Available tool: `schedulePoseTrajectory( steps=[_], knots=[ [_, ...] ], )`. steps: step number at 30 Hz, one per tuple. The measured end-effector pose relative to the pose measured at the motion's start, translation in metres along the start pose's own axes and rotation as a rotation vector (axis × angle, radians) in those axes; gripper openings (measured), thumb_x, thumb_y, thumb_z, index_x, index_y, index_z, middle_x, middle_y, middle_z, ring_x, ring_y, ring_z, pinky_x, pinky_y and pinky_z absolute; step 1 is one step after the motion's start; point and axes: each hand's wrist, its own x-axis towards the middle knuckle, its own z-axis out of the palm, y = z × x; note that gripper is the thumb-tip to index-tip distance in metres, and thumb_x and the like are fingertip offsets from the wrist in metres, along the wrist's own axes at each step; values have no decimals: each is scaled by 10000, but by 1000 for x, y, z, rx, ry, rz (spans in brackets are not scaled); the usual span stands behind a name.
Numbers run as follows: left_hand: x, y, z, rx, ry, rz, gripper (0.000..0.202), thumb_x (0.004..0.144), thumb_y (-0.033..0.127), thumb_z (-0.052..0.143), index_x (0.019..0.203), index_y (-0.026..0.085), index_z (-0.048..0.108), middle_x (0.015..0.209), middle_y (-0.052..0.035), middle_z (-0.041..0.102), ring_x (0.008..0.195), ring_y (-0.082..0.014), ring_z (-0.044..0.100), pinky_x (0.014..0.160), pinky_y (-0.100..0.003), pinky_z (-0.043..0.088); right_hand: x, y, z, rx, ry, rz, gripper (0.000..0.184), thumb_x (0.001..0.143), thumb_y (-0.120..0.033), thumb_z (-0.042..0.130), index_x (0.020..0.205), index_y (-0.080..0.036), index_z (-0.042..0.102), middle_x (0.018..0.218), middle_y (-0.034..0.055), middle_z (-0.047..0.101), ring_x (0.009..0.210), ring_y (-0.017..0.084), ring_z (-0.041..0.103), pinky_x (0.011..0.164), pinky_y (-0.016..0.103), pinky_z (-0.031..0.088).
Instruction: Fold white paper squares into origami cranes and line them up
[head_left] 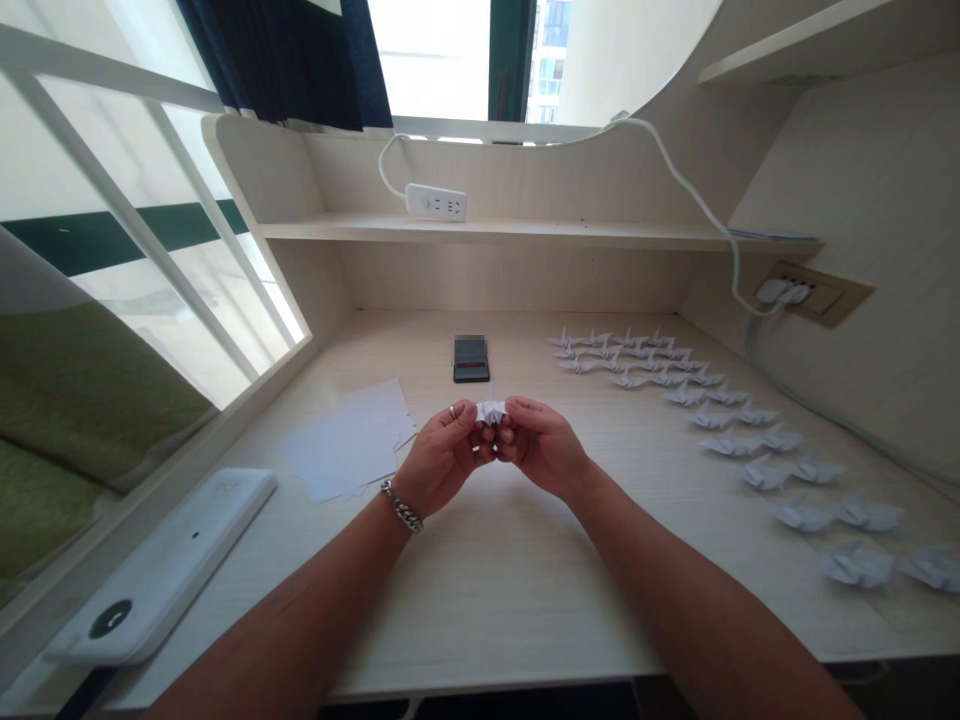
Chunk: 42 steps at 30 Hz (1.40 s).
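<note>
Between my two hands, above the middle of the desk, is a small folded white paper crane [492, 412]. My left hand [444, 452] pinches its left side between thumb and fingers; a ring and a chain bracelet are on this arm. On the crane's right side, my right hand [546, 442] grips with thumb and fingers in the same way. The fingers cover the crane's ends and underside. Just beyond the hands lies a small dark open case [471, 360]. Loose white paper sheets [345, 440] lie spread to the left of my left hand.
Rows of finished paper cranes [716, 418] run along the desk's right side. A long white device [169, 560] lies at the left edge. On the back shelf [525, 232] sits a power strip [436, 202]. A white cable [694, 190] hangs down to the wall socket [821, 292].
</note>
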Motion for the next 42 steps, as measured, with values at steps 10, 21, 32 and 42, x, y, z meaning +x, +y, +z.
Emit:
schedulePoseTrajectory(
  steps=[10, 21, 32, 42],
  knots=[
    [2, 2, -7, 204, 24, -18, 263, 800, 372, 659, 724, 133, 581, 628, -17, 574, 572, -100, 512, 552, -224, 412, 3, 3, -8, -25, -60, 21, 194, 736, -288, 690, 657, -160, 568, 546, -5, 552, 479, 101, 488, 463, 215, 367],
    [1, 3, -2, 104, 121, 30, 270, 739, 350, 731, 727, 142, 559, 633, 6, 559, 585, -85, 497, 578, -221, 427, 4, 0, -13, 44, 13, -1, 231, 722, -311, 702, 605, -153, 581, 538, -13, 519, 494, 93, 449, 473, 218, 359],
    [5, 3, -10, 485, 173, 127, 334, 775, 410, 672, 620, 150, 532, 548, 11, 540, 512, -82, 449, 527, -228, 364, 4, -1, -12, -220, 162, -59, 408, 741, -545, 652, 617, -171, 548, 526, -18, 513, 460, 99, 430, 434, 227, 293],
    [5, 6, -6, 10, 172, 24, 294, 720, 333, 745, 677, 156, 514, 599, 29, 528, 525, -70, 456, 542, -218, 399, 6, 2, -6, -3, 175, -65, 250, 657, -305, 758, 652, -171, 547, 566, -42, 495, 507, 75, 423, 441, 190, 316]
  ],
)
